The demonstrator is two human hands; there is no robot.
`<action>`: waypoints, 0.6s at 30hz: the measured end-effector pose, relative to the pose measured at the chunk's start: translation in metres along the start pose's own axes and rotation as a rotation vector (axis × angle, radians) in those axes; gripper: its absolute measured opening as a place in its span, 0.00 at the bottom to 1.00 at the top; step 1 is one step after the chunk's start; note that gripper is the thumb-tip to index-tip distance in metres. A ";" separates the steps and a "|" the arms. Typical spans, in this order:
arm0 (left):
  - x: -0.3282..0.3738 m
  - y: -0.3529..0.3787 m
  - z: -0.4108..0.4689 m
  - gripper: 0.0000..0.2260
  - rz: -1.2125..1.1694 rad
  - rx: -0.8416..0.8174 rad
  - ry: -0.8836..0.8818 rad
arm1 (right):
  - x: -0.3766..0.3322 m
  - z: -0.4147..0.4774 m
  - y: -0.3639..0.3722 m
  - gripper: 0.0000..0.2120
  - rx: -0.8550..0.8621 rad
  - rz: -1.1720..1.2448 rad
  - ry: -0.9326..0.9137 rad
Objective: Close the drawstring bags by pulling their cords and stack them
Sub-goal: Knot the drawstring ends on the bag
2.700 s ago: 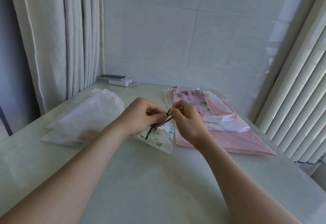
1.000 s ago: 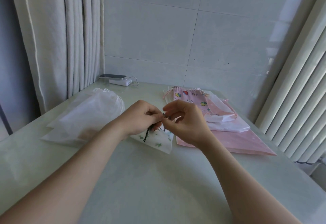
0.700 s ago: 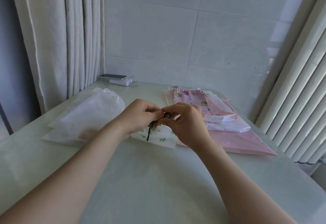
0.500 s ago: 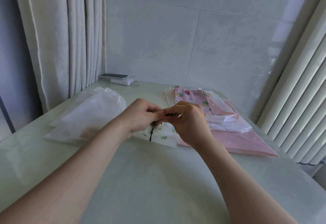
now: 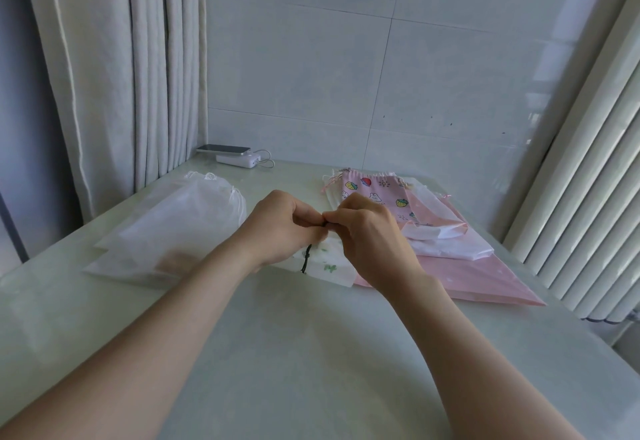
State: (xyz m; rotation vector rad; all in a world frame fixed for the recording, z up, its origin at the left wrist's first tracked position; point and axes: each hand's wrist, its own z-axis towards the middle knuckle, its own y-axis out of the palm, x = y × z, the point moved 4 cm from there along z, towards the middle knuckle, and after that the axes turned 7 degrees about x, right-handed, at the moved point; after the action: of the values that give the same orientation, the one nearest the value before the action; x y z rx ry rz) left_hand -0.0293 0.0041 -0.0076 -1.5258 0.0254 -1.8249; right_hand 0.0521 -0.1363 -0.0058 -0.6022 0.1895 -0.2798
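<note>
Both hands are meeting over the middle of the counter (image 5: 311, 353), knuckles almost touching. The left hand (image 5: 280, 228) is pinching a thin black cord (image 5: 306, 259) between thumb and curled fingers, and the right hand (image 5: 367, 232) is pinching the same cord right beside it (the exact spot where the fingertips meet is partly hidden). A knotted end of the cord is hanging down below the left hand, over a small white bag (image 5: 329, 266) with a green print. That bag is lying flat on the counter, under and just in front of both hands. Its mouth is hidden by the hands, so I cannot tell whether it is drawn closed.

Just left of the left hand, a pile of sheer white bags (image 5: 173, 228) is lying flat. To the right, a second pile is lying against the small white bag's edge: a printed pink bag (image 5: 377, 190) with cartoon fruit on top at the far end, a plain white bag (image 5: 446, 245) beneath it, and a large pink bag (image 5: 485, 277) at the bottom.

At the far left corner, a phone (image 5: 223, 149) is resting on a white power bank (image 5: 239, 159). A pale curtain (image 5: 121, 76) is hanging on the left, a tiled wall (image 5: 346, 76) is standing behind, and white vertical slats (image 5: 588, 180) are running down the right.
</note>
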 end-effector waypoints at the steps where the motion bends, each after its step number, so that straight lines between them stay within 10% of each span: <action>1: -0.001 -0.001 0.001 0.05 0.039 0.027 0.005 | -0.001 0.000 0.000 0.07 -0.008 -0.019 -0.008; 9: 0.003 -0.004 0.003 0.05 0.239 0.112 0.220 | 0.000 -0.002 0.000 0.09 -0.080 -0.059 0.015; 18: 0.001 -0.005 0.005 0.13 0.317 0.202 0.424 | 0.004 -0.001 -0.003 0.07 -0.114 0.425 0.447</action>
State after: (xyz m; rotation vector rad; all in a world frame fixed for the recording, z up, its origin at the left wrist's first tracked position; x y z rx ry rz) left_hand -0.0280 0.0095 -0.0031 -0.9186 0.2614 -1.7959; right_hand 0.0554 -0.1406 -0.0059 -0.5902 0.7586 0.0138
